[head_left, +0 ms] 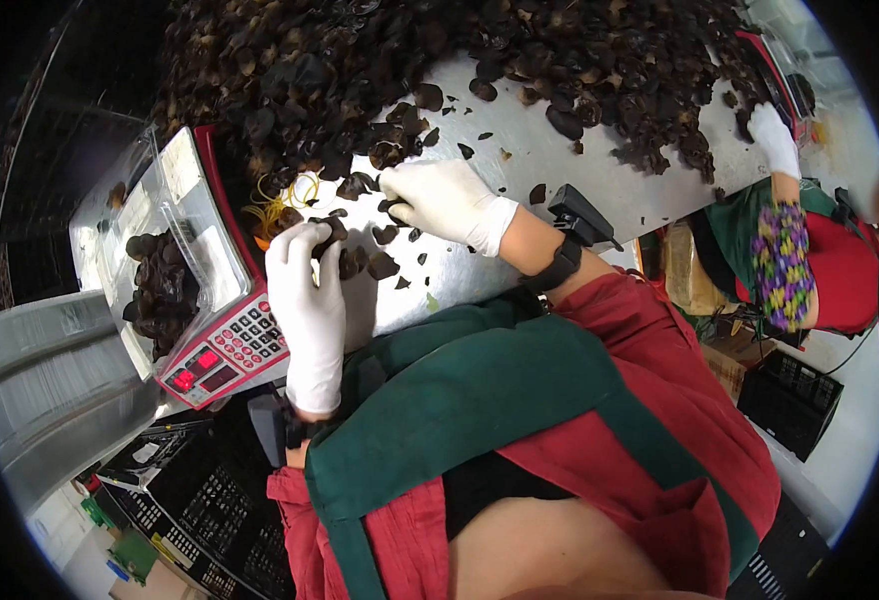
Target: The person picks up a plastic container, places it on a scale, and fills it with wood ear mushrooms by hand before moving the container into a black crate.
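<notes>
My left hand [305, 285], in a white glove, has its thumb and fingers closed around a dark wood ear mushroom [336, 229] at the table's near left. To its right, my right hand [445, 203], gloved too, is curled with its fingertips pinched at a small dark mushroom piece [388, 206]. Loose mushroom pieces [384, 265] lie on the metal table between and below both hands. Yellow rubber bands [282, 207] sit just beyond my left fingertips. Left of that hand stands a red-edged digital scale [245, 338], carrying a heap of wood ears [163, 285].
A large pile of wood ears [360, 75] covers the far side of the metal table [600, 185]. At the right, a co-worker's gloved hand [775, 140] is by another scale [772, 75]. Black crates [790, 400] stand on the floor; others [210, 500] are at lower left.
</notes>
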Demonstrator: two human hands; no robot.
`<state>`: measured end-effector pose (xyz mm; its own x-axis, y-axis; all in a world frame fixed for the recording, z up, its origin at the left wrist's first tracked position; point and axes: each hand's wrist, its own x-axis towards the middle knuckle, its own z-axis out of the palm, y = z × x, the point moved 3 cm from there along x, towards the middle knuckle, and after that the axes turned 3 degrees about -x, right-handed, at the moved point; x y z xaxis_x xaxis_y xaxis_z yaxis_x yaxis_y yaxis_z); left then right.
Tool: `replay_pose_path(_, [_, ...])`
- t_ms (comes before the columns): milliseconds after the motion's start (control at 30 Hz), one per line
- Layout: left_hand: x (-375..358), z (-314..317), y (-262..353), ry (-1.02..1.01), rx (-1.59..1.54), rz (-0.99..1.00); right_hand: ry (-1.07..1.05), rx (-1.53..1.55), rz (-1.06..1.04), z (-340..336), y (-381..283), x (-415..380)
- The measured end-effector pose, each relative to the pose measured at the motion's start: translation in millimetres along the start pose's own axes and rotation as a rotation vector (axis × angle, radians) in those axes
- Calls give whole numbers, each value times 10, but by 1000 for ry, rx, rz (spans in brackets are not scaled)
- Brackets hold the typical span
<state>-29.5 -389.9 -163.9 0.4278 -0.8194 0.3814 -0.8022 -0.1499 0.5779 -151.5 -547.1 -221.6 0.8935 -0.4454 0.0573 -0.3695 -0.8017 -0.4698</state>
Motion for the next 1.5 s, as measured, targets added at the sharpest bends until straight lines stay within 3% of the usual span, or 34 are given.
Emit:
replay_pose_path(133, [-221, -205, 76, 17, -101, -103, -53, 159, 110, -187, 17, -57])
replay_pose_path(200, [-316, -213, 56, 32, -157, -162, 19, 271, 136, -336, -21, -128])
replay_pose_path(267, [-341, -196, 30, 58, -161, -129, 22, 291, 107, -351, -67, -179])
replay_pose_path(333, [-371, -181, -4, 96, -349, -271, 33, 348, 20, -315, -192, -250])
replay_pose_path(500, [-380, -159, -86, 152, -662, -410, -216, 45, -78, 145, -540, -355])
replay_pose_path(600, [-342, -278, -45, 159, -543, -302, -160, 54, -72, 288, -558, -337])
replay_pose_path(667, [-332, -427, 24, 167, -558, -299, -232, 83, 5, 204, -567, -305])
replay_pose_path(800, [-199, -1016, -3, 290, -201, 28, -83, 429, -98, -224, -616, 20])
replay_pose_path(867, [-106, -1332, -196, 424, -87, -7, 15, 551, -160, -556, -884, 313])
replay_pose_path(900, [-65, -1464, -333, 515, -120, -39, 151, 668, -169, -634, -1039, 451])
replay_pose_path(1000, [23, -1758, -724, 652, -229, -83, 219, 768, -225, -835, -1595, 862])
replay_pose_path(1067, [125, -1865, -793, 595, -111, -116, 331, 791, -369, -768, -1938, 1134])
replay_pose_path(1167, [192, -1948, -984, 184, 87, -65, 232, 734, -463, -434, -2264, 1455])
replay_pose_path(1200, [138, -1957, -1121, 105, -43, -182, 271, 515, -533, -264, -2307, 1536])
replay_pose_path(1267, [234, -2148, -1031, -34, -194, -247, 209, 310, -438, -56, -2341, 1491])
replay_pose_path(1300, [282, -2260, -1054, -50, -362, -362, 181, 309, -419, -48, -2339, 1496])
replay_pose_path(1333, [394, -2368, -1129, -57, -301, -371, 178, 303, -420, -51, -2363, 1515])
replay_pose_path(1500, [1306, -2262, -1776, -179, 62, -99, 448, 434, -527, -277, -2411, 1390])
